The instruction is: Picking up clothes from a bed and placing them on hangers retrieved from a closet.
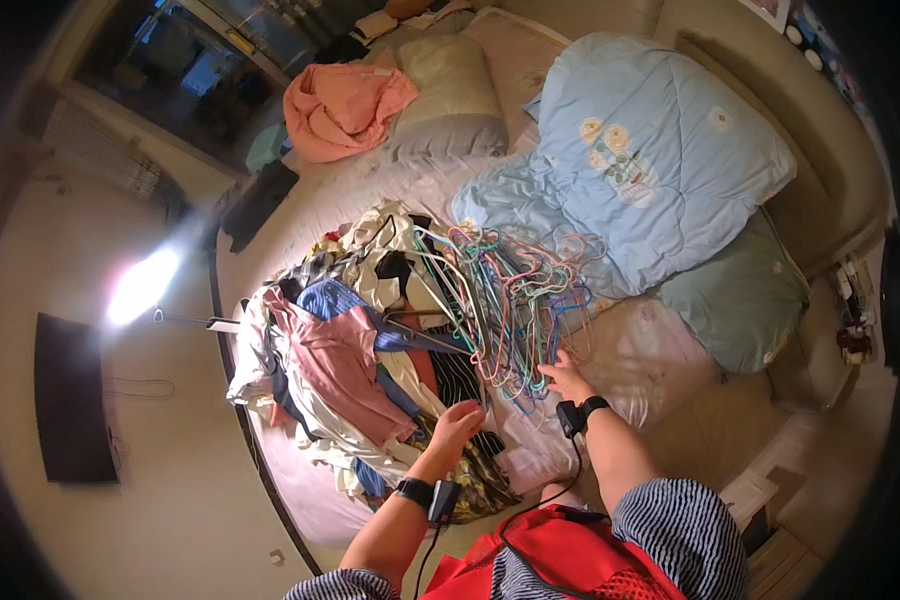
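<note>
A tangled heap of colored wire clothes hangers (521, 300) lies before me on the bed, against a large pile of clothes. My right hand (568, 380) is at the near right edge of the hangers, its fingers apart; whether the fingertips touch them I cannot tell. Over the pile's near right side is my left hand (457, 431), fingers bent, close to a black striped garment (454, 367). Its palm side is hidden. A pink shirt (337, 367) is spread on top of the pile, partly beside a blue ribbed garment (334, 300).
Behind the hangers lies a folded light-blue quilt (667, 150), beside a green pillow (742, 300). An orange cloth bundle (345, 109) rests near a beige bolster-like cushion (450, 90). At left, a bright lamp (144, 286) stands by the bed's dark edge. Cables hang from both wrist devices.
</note>
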A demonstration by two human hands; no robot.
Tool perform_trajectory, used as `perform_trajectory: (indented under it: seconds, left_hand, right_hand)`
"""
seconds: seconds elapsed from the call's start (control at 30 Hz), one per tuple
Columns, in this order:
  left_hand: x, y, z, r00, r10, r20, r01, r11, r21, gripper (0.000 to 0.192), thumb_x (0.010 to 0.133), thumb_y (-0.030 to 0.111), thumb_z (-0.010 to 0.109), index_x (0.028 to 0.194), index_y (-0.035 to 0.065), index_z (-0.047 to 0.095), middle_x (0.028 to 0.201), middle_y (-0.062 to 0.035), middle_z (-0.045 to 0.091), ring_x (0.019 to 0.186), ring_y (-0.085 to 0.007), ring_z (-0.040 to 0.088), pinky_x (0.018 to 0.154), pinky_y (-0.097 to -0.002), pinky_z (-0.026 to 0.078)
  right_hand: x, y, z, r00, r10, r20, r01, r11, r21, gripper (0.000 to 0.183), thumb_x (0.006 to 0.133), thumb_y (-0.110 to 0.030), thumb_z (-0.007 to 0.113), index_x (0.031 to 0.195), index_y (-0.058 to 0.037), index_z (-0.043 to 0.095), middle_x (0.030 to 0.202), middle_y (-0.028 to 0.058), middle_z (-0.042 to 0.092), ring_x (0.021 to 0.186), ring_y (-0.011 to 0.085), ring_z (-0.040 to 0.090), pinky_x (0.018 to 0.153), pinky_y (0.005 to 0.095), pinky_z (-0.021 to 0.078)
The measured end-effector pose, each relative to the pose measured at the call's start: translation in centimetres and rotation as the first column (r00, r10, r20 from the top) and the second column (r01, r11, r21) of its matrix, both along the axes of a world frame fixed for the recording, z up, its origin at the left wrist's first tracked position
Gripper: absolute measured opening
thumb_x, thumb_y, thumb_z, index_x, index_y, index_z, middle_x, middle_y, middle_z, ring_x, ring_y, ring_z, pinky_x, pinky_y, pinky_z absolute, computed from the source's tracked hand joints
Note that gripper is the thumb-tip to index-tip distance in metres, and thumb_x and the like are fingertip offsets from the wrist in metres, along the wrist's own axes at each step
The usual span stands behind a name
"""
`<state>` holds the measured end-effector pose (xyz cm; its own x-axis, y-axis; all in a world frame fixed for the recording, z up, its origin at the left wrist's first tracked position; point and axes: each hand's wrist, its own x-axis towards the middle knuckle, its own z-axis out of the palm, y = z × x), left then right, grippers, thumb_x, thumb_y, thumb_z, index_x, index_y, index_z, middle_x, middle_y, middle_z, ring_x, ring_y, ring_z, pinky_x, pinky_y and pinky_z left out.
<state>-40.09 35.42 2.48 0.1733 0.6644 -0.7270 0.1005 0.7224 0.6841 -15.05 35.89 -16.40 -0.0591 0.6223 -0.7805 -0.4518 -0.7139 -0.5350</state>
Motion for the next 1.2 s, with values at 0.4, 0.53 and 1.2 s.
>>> perform_trajectory:
  seconds: [0.4,0.53,1.2]
  left_hand:
    - [-8.2,-9.6,-1.3,0.966,0.251,-0.063,-0.259,0.942,-0.214,0.032,0.094,0.014,0.057,0.123,0.0009,0.052,0.105,-0.0088,0.063,0.094,-0.0194,0.062,0.081,-0.0325,0.05]
    - [-7.9,-9.6,-0.9,0.969,0.245,-0.034,-0.247,0.949,-0.196,0.038,0.093,0.019,0.06,0.126,0.002,0.051,0.111,-0.0061,0.062,0.099,-0.0166,0.061,0.081,-0.0301,0.048]
    - [-13.6,-17.6,-1.5,0.849,0.527,-0.037,-0.525,0.836,-0.162,0.026,0.093,0.013,0.057,0.118,0.0038,0.054,0.1,-0.0065,0.064,0.092,-0.0178,0.062,0.081,-0.0314,0.051]
  right_hand:
    - [-5.5,0.2,-0.8,0.528,-0.033,0.849,-0.04,0.997,0.063,0.052,0.07,-0.011,0.067,0.118,-0.0012,0.052,0.115,0.0221,0.056,0.11,0.0384,0.051,0.093,0.045,0.0421]
    - [-6.5,1.1,-1.2,0.332,-0.194,0.923,-0.233,0.931,0.28,0.038,0.071,-0.008,0.065,0.108,-0.0038,0.057,0.107,0.0182,0.057,0.104,0.0373,0.052,0.089,0.0451,0.0427]
    - [-10.8,8.5,4.3,-0.169,0.198,0.966,-0.877,0.417,-0.239,0.034,0.086,-0.013,0.057,0.118,-0.0002,0.058,0.121,0.0189,0.056,0.137,0.0394,0.024,0.112,0.0556,0.0138]
